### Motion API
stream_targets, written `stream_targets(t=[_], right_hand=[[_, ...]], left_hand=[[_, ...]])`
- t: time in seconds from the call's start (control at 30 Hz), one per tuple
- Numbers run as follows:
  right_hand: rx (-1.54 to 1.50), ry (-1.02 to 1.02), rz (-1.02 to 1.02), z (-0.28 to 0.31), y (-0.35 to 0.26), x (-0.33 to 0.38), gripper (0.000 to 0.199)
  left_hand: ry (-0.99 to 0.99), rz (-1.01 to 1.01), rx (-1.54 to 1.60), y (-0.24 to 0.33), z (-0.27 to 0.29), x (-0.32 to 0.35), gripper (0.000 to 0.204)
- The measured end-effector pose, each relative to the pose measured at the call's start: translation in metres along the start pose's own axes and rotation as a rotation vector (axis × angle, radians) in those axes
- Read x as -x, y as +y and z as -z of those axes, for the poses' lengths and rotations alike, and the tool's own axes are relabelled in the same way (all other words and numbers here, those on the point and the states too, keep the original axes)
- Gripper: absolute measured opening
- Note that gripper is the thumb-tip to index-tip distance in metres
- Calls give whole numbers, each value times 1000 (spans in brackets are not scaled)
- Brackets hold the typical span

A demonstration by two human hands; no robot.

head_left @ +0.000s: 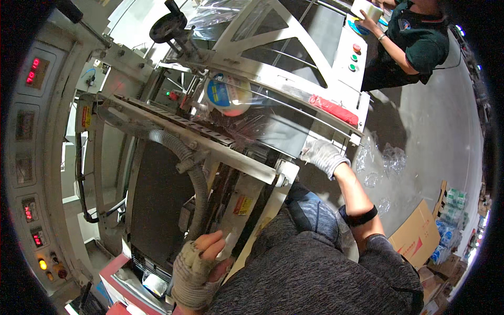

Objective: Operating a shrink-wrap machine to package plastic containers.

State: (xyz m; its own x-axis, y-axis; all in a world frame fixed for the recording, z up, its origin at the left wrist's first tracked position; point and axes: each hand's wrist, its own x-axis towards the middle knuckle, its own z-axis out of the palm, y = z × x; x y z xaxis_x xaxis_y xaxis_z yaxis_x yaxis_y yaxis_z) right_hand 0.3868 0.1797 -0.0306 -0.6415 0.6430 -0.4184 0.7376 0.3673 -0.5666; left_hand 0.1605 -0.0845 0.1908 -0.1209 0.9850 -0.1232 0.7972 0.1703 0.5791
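My left hand, in a knitted fingerless glove, is raised at the near side of the machine, below a ribbed grey hose. Its fingers are loosely bent, with the thumb apart, and nothing shows in them. My right hand, in a pale glove, is at the right edge of a smooth grey plate. Its fingertips curl in by the plate's edge; what they hold, if anything, is hidden. Farther in, a rounded pale pack with a blue label lies among clear film beneath the machine's rods.
A control panel with red displays stands at left. Across the machine, a co-worker holds a white pack near push buttons. A red bundle lies on the frame. Crumpled film and cardboard are at right.
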Motion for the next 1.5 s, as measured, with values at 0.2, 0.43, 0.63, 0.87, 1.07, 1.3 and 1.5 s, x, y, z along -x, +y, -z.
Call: stream_targets(t=[0.2, 0.43, 0.63, 0.87, 1.07, 1.3, 1.5], right_hand=[[-193, 90, -34, 8, -6, -28, 22], [-241, 54, -130, 19, -29, -46, 26], [-146, 220, -11, 7, -24, -66, 34], [-282, 119, -159, 2, -54, -94, 49], [-318, 274, 4, -21, -53, -109, 20], [770, 285, 183, -41, -29, -122, 12], [608, 470, 261, -56, -11, -134, 32]], left_hand=[[198, 34, 8, -11, 25, 13, 33], [134, 51, -207, -35, 59, 14, 39], [102, 44, -371, -69, 71, -16, 44], [-153, 133, -493, -179, 24, -65, 58], [-316, 190, -427, -194, -35, -130, 108], [-241, 183, -371, -236, -89, -130, 111], [-127, 43, -457, -235, -91, -129, 113]])
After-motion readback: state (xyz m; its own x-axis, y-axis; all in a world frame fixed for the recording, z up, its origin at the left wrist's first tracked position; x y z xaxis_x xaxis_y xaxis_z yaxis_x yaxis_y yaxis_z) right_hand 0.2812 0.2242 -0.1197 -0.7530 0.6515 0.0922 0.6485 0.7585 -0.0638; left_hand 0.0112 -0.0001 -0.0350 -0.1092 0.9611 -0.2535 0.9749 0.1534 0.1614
